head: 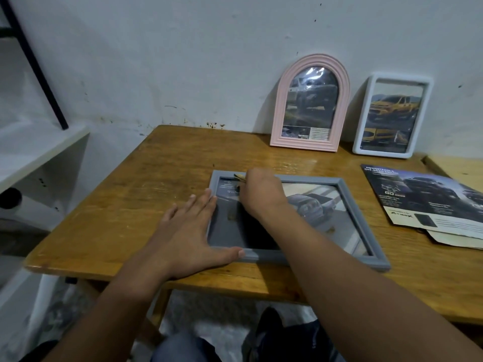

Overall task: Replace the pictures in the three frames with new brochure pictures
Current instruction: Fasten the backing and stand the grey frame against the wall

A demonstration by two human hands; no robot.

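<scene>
A grey rectangular frame (pixel 366 223) lies flat on the wooden table (pixel 146 178) with a car brochure picture (pixel 329 205) inside it. My left hand (pixel 193 228) rests flat on the frame's left edge, fingers straight and the thumb along the near rail. At the frame's far left corner, my right hand (pixel 257 193) pinches a small brownish tab or clip (pixel 239 176). A pink arched frame (pixel 309 105) and a white rectangular frame (pixel 392 116) lean against the wall, each showing a car picture.
Loose brochure sheets (pixel 428 199) lie at the table's right side. A second, lighter table edge (pixel 454 165) shows at the far right. White shelves (pixel 34 158) with a black bar stand at the left. My knees sit below the table's near edge.
</scene>
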